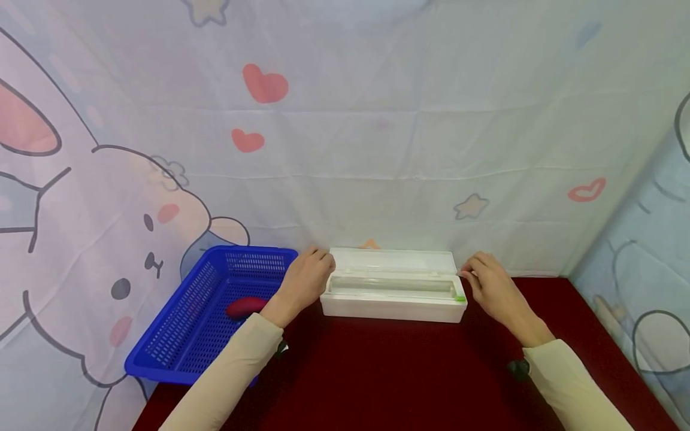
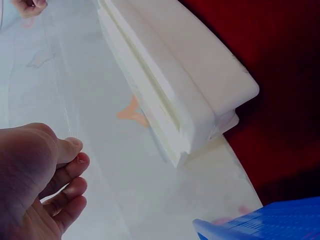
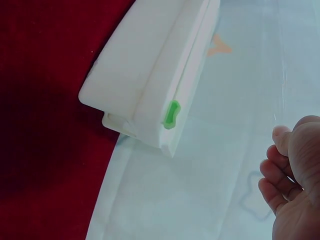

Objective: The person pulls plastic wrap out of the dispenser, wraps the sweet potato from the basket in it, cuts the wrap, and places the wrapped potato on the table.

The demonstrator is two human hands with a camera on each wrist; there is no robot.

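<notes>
A white cling film dispenser [image 1: 393,308] stands on the dark red tabletop, its lid [image 1: 393,261] raised at the back. The green slide cutter [image 3: 171,115] sits at the right end of its long slot. Beside the left end, my left hand [image 1: 306,280] pinches the edge of a clear sheet of cling film [image 2: 66,105] between thumb and fingertips. By the right end, my right hand [image 1: 492,291] pinches the other side of the film [image 3: 284,75]. Between the two hands the film spans as a thin, nearly invisible line in the wrist views.
A blue plastic basket [image 1: 156,371] stands at the left, partly behind my left forearm. Inside lies a dark red oblong item [image 1: 245,307]. A printed cloth [image 1: 345,149] hangs right behind the dispenser, and another cloth side [image 1: 641,287] borders the table at the right.
</notes>
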